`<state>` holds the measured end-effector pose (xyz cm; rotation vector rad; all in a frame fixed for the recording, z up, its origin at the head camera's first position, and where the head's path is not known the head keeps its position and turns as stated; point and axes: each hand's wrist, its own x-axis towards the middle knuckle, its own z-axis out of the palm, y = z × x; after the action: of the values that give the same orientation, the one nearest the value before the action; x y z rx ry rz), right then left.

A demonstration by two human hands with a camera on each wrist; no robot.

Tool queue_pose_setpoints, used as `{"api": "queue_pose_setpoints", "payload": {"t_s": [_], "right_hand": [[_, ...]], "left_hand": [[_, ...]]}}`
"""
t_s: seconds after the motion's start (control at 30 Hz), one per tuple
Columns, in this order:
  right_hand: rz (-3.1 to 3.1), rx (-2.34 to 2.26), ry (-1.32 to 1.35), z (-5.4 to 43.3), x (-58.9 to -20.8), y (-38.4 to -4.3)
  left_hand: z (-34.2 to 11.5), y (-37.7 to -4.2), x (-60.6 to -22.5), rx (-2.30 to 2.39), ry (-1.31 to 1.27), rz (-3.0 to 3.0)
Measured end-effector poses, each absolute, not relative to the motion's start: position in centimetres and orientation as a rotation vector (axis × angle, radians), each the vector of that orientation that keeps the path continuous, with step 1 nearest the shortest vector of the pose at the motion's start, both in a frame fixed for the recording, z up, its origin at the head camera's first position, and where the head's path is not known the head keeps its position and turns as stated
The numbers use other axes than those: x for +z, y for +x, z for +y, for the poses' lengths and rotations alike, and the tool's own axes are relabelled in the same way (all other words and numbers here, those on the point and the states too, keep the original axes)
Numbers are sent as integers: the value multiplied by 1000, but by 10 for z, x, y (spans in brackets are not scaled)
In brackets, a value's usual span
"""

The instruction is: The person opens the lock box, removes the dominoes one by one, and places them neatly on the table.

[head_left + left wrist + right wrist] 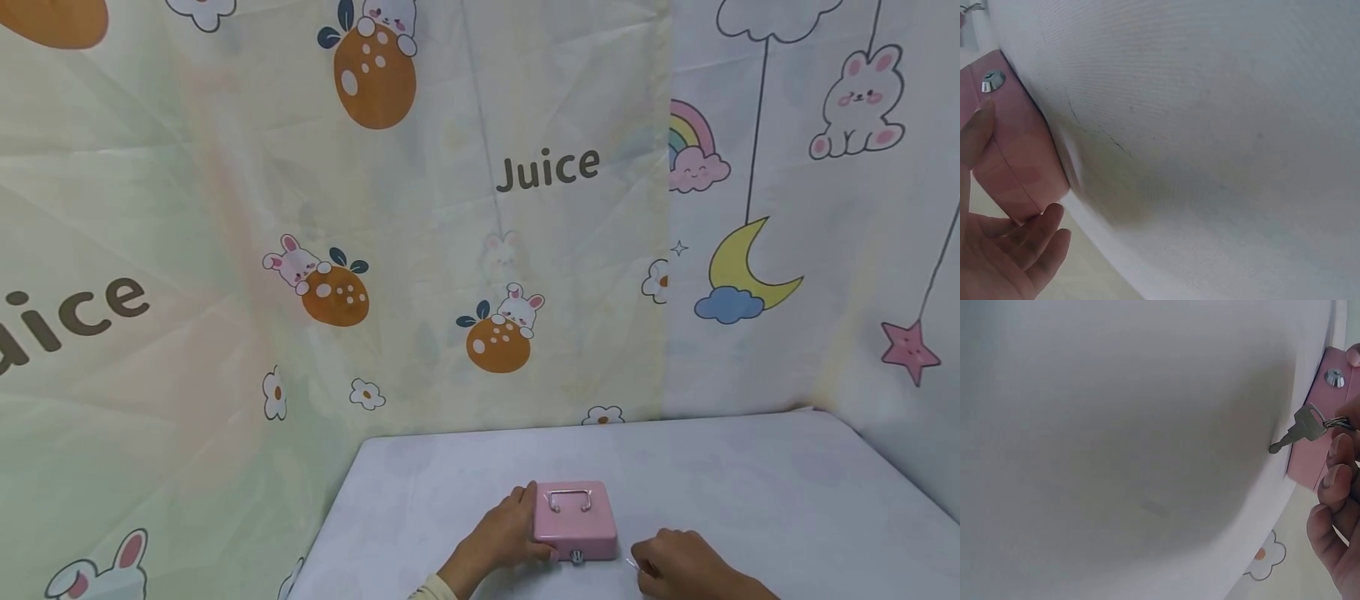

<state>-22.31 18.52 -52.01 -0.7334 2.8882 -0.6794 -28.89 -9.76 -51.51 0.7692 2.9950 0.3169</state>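
A pink metal cash box [576, 533] sits on the table with its lid down and a wire handle lying on top. A round silver lock [577, 557] is set in its front side. My left hand [512, 531] grips the box's left end, the thumb on the front near the lock and the fingers around the side, as the left wrist view also shows. To the right of the box, my right hand [681, 565] pinches a small key [1305, 427] by its wire ring [1337, 422]. The key hangs apart from the lock.
The box stands on a white-covered table [450, 475]. Behind it and along the sides hang printed curtains [427, 208] with rabbits, oranges and clouds. The table's left edge runs not far from my left forearm.
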Motion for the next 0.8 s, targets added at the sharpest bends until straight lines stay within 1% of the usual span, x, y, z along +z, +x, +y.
{"api": "queue_pose_setpoints", "payload": {"t_s": [0.53,0.8], "right_hand": [[2848,-818,-739,147,-520,-223],[2868,-840,-663,133,-521,-227]], "left_hand": [[-96,-289,-517,312,765,2990],[-96,-289,-516,323,780,2993]]}}
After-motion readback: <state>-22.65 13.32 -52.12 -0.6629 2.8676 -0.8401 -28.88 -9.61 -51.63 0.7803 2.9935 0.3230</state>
